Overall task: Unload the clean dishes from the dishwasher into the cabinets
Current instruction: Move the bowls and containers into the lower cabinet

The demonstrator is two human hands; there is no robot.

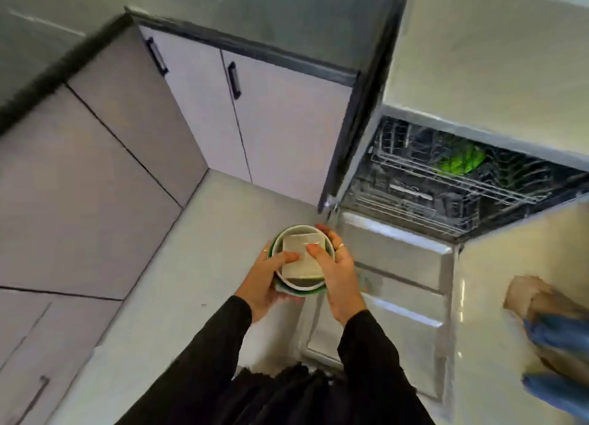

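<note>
I hold a small stack of dishes in front of me, over the floor: green and white round bowls nested, with a pale square dish on top. My left hand cups the stack from the left and below, thumb on the square dish. My right hand grips the right rim, thumb also on the square dish. The dishwasher stands open at the right, its door folded down. A green dish sits in its upper rack.
Closed lower cabinets with black handles face me; more cabinet fronts run along the left. A dark countertop edge tops them. Another person's foot and blue trouser leg stand at the right on the pale floor.
</note>
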